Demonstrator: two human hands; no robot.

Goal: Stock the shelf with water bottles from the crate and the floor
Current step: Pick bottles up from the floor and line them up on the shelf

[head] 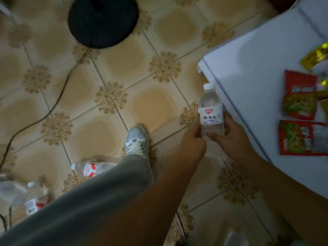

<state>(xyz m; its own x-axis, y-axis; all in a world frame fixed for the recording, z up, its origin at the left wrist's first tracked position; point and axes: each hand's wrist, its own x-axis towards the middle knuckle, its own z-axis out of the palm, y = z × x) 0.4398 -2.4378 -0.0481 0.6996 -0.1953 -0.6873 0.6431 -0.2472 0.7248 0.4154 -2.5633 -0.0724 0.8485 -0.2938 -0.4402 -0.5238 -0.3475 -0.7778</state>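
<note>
I hold a clear water bottle with a white cap and a white label upright above the floor, close to the corner of a white surface. My left hand grips its lower left side and my right hand wraps its lower right side. Another bottle with a red-and-white label lies on its side on the tiles behind my leg. More bottles lie blurred at the lower left.
Red snack packets and a yellow packet lie on the white surface at right. A black round base stands on the tiled floor at the top, with a dark cable running left. My grey trouser leg and sneaker are central.
</note>
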